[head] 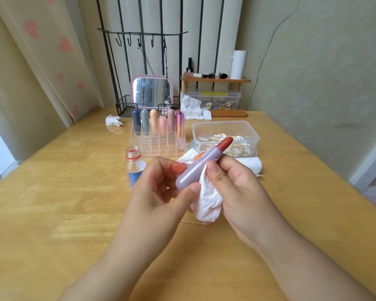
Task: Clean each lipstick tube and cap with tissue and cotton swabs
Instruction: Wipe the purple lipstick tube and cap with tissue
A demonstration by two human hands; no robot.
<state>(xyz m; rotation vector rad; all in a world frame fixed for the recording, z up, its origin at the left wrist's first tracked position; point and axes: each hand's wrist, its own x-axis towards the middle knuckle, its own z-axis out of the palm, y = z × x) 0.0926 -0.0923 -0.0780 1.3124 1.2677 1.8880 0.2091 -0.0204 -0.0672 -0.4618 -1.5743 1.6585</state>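
Above the table (52, 203), left grip (161, 187) pinching lilac lipstick (195, 168), right grip (232, 187) clutching tissue (208, 203)

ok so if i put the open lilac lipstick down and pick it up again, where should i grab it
Probably by the smooth lilac barrel of the lipstick, near its rounded bottom end, where the left hand pinches it now. Come in from the side, across the tube. The red bullet is exposed at the far upper end, so keep fingers and the tissue in the right hand below the collar.

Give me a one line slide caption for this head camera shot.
Both hands wipe an uncapped lilac lipstick tube with tissue.
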